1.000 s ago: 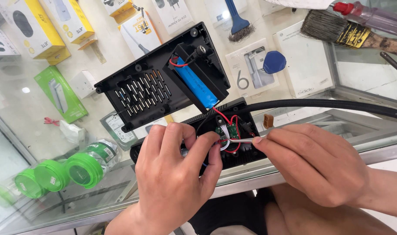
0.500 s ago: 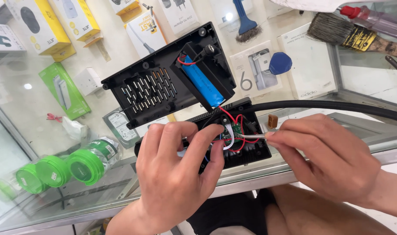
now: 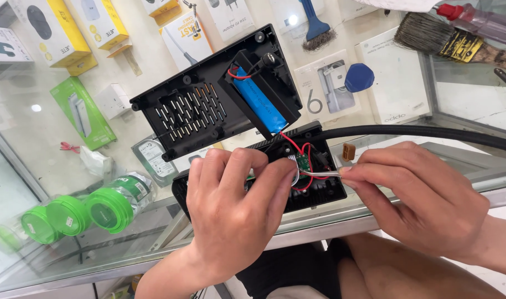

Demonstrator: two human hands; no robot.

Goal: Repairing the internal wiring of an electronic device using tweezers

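Left hand (image 3: 231, 210) hides the black case base (image 3: 319, 191) it grips — right hand's (image 3: 419, 202) grip pinches tweezers (image 3: 319, 173).

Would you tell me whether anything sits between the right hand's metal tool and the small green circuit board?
Nothing visible does: the right hand holds the metal tool with its tip at the green circuit board; red wires loop beside it.

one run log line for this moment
left hand: on black case | right hand: pinching tweezers at green board | lid: open, blue battery
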